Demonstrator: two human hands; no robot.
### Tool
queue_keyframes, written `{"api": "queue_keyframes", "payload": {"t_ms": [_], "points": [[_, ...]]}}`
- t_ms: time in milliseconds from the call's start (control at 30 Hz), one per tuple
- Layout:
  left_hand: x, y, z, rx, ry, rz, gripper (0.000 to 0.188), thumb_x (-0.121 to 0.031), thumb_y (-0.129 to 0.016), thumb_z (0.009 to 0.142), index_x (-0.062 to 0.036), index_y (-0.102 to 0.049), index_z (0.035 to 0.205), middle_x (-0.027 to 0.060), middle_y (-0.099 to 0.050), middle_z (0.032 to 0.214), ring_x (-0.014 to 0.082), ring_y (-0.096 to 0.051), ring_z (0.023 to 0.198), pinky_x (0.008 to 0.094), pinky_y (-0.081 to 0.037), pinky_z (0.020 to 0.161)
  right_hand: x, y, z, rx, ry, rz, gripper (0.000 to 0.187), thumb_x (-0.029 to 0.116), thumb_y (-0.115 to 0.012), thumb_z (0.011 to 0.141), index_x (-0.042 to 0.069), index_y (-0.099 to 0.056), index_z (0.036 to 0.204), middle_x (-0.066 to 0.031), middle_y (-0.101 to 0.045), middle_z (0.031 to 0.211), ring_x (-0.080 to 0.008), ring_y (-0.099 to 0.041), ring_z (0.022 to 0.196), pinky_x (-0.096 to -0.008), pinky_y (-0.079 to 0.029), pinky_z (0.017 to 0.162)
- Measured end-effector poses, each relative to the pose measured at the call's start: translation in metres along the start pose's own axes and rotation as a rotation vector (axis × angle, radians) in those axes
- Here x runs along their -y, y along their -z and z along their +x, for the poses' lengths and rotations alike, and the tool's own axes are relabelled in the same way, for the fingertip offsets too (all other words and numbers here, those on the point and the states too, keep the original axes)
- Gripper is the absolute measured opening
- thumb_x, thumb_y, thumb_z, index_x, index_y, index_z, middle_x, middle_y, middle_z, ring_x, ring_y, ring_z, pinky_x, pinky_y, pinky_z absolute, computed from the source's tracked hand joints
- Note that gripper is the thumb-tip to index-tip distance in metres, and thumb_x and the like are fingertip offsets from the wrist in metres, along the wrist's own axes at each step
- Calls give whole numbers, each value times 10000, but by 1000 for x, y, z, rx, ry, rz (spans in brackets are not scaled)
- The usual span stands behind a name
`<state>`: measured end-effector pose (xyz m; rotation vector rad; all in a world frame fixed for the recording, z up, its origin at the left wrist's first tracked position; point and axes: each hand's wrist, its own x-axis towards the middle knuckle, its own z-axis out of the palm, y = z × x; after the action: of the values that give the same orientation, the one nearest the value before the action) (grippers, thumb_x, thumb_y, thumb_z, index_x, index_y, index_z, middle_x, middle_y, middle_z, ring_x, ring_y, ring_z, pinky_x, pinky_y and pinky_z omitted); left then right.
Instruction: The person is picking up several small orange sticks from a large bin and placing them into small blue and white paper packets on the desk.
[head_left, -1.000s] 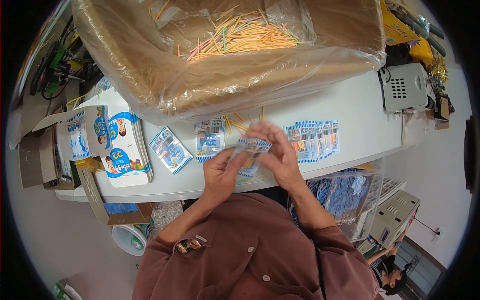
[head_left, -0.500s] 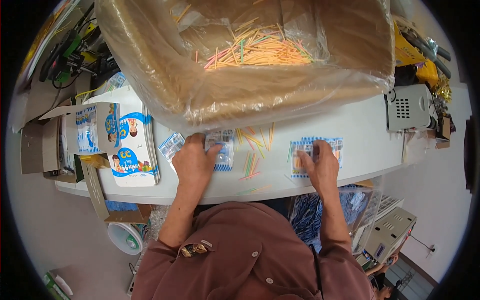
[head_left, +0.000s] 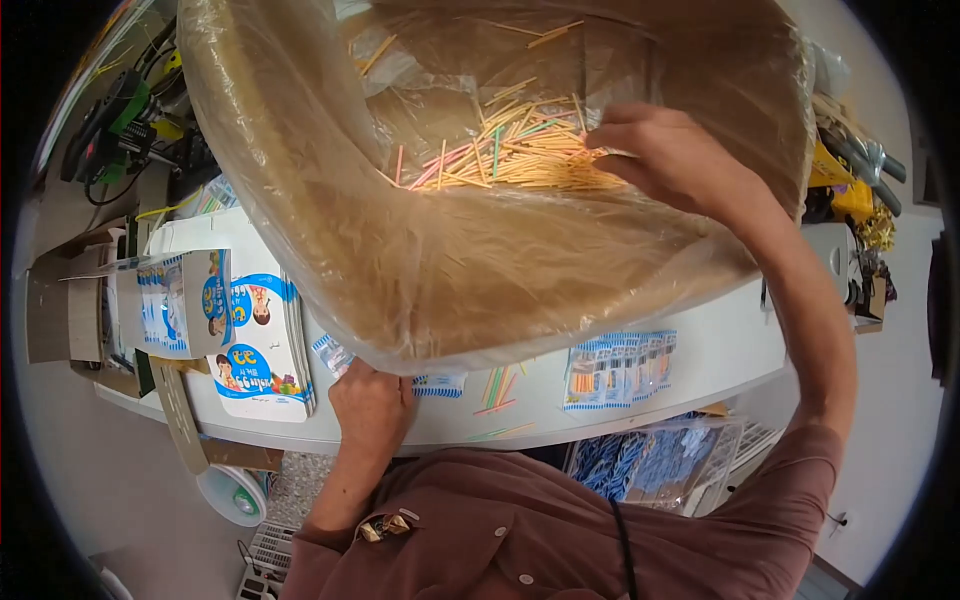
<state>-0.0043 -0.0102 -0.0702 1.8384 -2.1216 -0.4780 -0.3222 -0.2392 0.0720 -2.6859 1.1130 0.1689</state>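
Observation:
My right hand (head_left: 660,155) reaches into a large box (head_left: 480,255) lined with clear plastic. Its fingers are apart, beside a heap of thin coloured sticks (head_left: 530,150), mostly orange with some pink and green; nothing shows in its grasp. Near the table's front edge, my left hand (head_left: 372,408) rests between a small clear packet with blue trim (head_left: 332,354) and another blue-trimmed packet (head_left: 438,385). The box's lower edge covers its fingertips, so its grip is hidden. A row of blue-trimmed packets (head_left: 620,370) lies farther right on the table.
Loose coloured sticks (head_left: 497,390) lie on the white table (head_left: 470,425). Left of my left hand are a stack of printed blue-and-white cards (head_left: 262,385) and an open display box of packets (head_left: 185,300). Below the table edge sits a clear bin of blue packaging (head_left: 650,460).
My right hand has left the packets on the right and gone up into the box. The box appears lower in view. My left hand has turned and its fingers are now mostly hidden.

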Motion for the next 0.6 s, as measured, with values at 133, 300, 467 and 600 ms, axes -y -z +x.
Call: {"api": "queue_keyframes", "payload": {"t_ms": [133,300,467,600], "points": [[0,3,-5,9,-3,-7,186,-80,-711,653,-31,-704,832,129,-639,805,329,-651,728,416,-505,575,-13,-40,43,185,114,-209,213,144,-635,852,17,-641,1023,-174,-631,1046,-363,-634,967,-440,-505,864],[-2,9,4,-213,-112,-196,199,-33,-709,623,-25,-700,822,110,-654,801,323,-650,728,406,-521,596,-6,-74,68,206,247,-348,231,171,-592,846,19,-664,1005,-131,-654,1054,-310,-655,997,-422,-522,860],[0,10,4,-223,-148,-279,222,-13,-713,608,-26,-708,829,107,-677,826,321,-649,726,397,-533,617,8,-79,82,408,115,-582,256,154,-584,834,3,-620,1038,-115,-616,1111,-276,-651,969,-439,-514,853],[0,13,3,-226,-169,-395,210,7,-697,629,-13,-704,838,106,-677,835,309,-646,720,387,-530,614,-16,-76,84,427,192,-506,233,172,-577,869,14,-620,1035,-127,-626,1093,-293,-644,983,-418,-511,846]]}}
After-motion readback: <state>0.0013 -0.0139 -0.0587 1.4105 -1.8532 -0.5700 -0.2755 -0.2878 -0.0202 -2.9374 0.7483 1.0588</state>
